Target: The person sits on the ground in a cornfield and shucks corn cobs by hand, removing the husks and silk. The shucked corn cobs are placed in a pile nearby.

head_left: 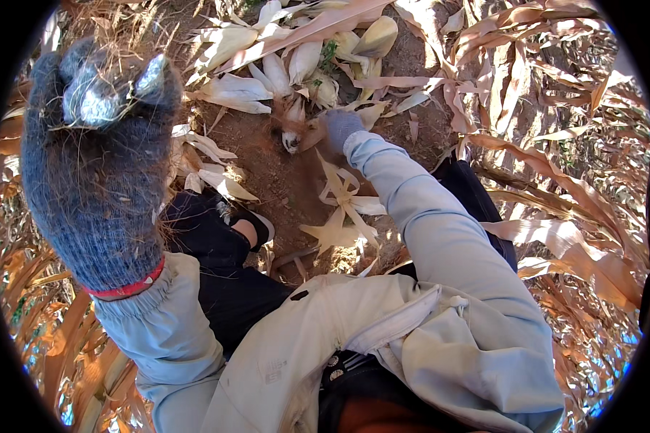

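My left hand [100, 157], in a blue knitted glove covered with corn silk, is raised close to the camera at the left, its fingers curled. No object shows clearly in it. My right hand [345, 130], in a light grey-purple glove, reaches down to the soil beside a corn ear tip [291, 139] with brown silk. Its fingers are blurred and partly hidden, so its grip is unclear. Above it lie several corn ears in pale husks [303, 62]. Below it an opened, star-shaped corn husk [344, 200] rests on the ground.
Dry corn stalks and leaves [569, 238] spread along the right side, with more brown leaves [81, 357] at lower left. Loose husks [211, 168] lie near my shoe [262, 230]. My dark-trousered legs flank the brown soil [271, 178].
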The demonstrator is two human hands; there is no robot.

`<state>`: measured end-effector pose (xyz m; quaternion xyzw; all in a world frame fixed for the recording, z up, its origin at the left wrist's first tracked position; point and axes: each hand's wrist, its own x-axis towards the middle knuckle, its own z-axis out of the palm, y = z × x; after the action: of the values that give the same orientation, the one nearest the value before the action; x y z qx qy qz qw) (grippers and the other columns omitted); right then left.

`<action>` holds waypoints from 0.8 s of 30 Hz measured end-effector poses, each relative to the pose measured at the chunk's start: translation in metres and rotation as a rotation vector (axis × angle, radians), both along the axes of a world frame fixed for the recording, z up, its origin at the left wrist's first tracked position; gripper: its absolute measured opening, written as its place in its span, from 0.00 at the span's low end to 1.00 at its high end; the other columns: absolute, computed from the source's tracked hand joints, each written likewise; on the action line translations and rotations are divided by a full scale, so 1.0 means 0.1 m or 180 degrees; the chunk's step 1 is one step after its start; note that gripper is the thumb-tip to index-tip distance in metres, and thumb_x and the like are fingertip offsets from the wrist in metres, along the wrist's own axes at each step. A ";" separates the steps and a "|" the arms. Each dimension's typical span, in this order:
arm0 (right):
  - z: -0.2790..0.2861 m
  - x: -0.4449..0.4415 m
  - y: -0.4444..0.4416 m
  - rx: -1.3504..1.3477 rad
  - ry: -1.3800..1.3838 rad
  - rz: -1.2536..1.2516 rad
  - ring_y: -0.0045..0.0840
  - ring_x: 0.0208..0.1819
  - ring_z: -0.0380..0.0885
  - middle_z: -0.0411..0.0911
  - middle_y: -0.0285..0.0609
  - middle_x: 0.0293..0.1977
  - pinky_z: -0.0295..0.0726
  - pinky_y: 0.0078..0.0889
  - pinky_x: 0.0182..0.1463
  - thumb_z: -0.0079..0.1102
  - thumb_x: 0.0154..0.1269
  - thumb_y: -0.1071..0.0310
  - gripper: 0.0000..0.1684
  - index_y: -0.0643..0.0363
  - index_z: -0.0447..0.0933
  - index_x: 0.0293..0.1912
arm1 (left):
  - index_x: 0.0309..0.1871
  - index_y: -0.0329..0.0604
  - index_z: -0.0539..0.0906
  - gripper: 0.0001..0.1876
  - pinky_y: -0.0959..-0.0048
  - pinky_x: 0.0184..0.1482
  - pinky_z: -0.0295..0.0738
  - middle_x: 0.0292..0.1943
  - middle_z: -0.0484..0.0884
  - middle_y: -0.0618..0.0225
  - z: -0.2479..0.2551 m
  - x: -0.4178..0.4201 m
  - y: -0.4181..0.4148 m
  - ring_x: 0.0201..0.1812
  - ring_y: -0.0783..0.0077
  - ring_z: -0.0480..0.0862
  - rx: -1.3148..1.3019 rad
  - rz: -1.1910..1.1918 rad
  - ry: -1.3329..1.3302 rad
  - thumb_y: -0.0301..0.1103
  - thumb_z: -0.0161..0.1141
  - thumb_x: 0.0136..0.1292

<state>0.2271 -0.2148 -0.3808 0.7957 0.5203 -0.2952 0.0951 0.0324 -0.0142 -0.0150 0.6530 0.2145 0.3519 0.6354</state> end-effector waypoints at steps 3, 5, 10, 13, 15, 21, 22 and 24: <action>-0.33 -0.05 0.17 0.0366 -0.0182 0.0549 0.40 0.72 0.67 0.74 0.45 0.64 0.68 0.48 0.68 0.56 0.65 0.61 0.24 0.51 0.76 0.61 | 0.47 0.39 0.74 0.07 0.68 0.49 0.80 0.39 0.78 0.64 0.19 0.15 -0.21 0.40 0.71 0.79 -0.0021 0.0656 0.0372 0.33 0.55 0.76; -0.70 -0.03 0.14 0.0219 -0.0367 0.0637 0.40 0.73 0.62 0.73 0.44 0.64 0.63 0.49 0.69 0.54 0.67 0.60 0.25 0.49 0.75 0.62 | 0.40 0.44 0.72 0.10 0.69 0.48 0.75 0.31 0.73 0.70 0.27 0.41 -0.25 0.33 0.74 0.73 -0.1140 0.0851 0.0084 0.36 0.48 0.80; -0.63 -0.13 0.32 0.0060 -0.0255 0.0389 0.36 0.64 0.70 0.74 0.40 0.59 0.67 0.47 0.63 0.53 0.68 0.61 0.23 0.48 0.75 0.61 | 0.35 0.47 0.70 0.15 0.68 0.47 0.71 0.23 0.68 0.74 0.18 0.32 -0.03 0.28 0.75 0.69 -0.2328 0.0362 -0.0265 0.40 0.42 0.83; -0.80 -0.11 0.33 0.0037 -0.0317 0.0259 0.35 0.62 0.71 0.75 0.40 0.57 0.68 0.45 0.60 0.56 0.66 0.60 0.21 0.49 0.78 0.57 | 0.37 0.46 0.71 0.15 0.67 0.47 0.72 0.23 0.68 0.74 0.18 0.33 -0.02 0.28 0.75 0.70 -0.2374 0.0367 -0.0253 0.40 0.43 0.83; -1.16 -0.02 0.17 0.0018 -0.0329 0.0179 0.38 0.64 0.70 0.75 0.41 0.59 0.68 0.45 0.62 0.61 0.62 0.58 0.23 0.50 0.79 0.57 | 0.39 0.44 0.73 0.14 0.65 0.48 0.73 0.24 0.69 0.74 0.18 0.40 -0.04 0.29 0.74 0.71 -0.2422 0.0236 -0.0281 0.40 0.44 0.83; -0.56 -0.36 -0.56 -0.0575 0.1427 -0.0854 0.45 0.55 0.82 0.81 0.58 0.55 0.78 0.39 0.62 0.66 0.56 0.37 0.41 0.64 0.81 0.56 | 0.47 0.40 0.77 0.15 0.57 0.58 0.80 0.33 0.77 0.69 0.03 0.09 0.08 0.38 0.70 0.81 -0.2431 -0.0839 -0.0989 0.41 0.46 0.82; -0.38 -0.40 -0.58 -0.1112 0.1894 -0.1087 0.44 0.52 0.83 0.82 0.56 0.54 0.79 0.42 0.58 0.72 0.52 0.35 0.51 0.62 0.74 0.65 | 0.46 0.41 0.78 0.14 0.57 0.58 0.79 0.32 0.77 0.69 0.04 0.01 0.06 0.37 0.70 0.81 -0.2514 -0.0967 -0.1231 0.42 0.47 0.82; -0.14 -0.48 -0.88 -0.0775 0.2807 -0.1998 0.37 0.51 0.83 0.83 0.52 0.53 0.79 0.37 0.55 0.68 0.60 0.39 0.41 0.63 0.78 0.60 | 0.46 0.42 0.78 0.14 0.58 0.58 0.79 0.31 0.76 0.70 -0.12 0.02 0.12 0.37 0.71 0.81 -0.2493 -0.1200 -0.1426 0.42 0.48 0.82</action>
<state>0.1786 -0.3023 -0.3953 0.6968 0.2108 -0.6725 -0.1330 0.0347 -0.0027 -0.0268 0.3006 0.0668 0.2554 0.9165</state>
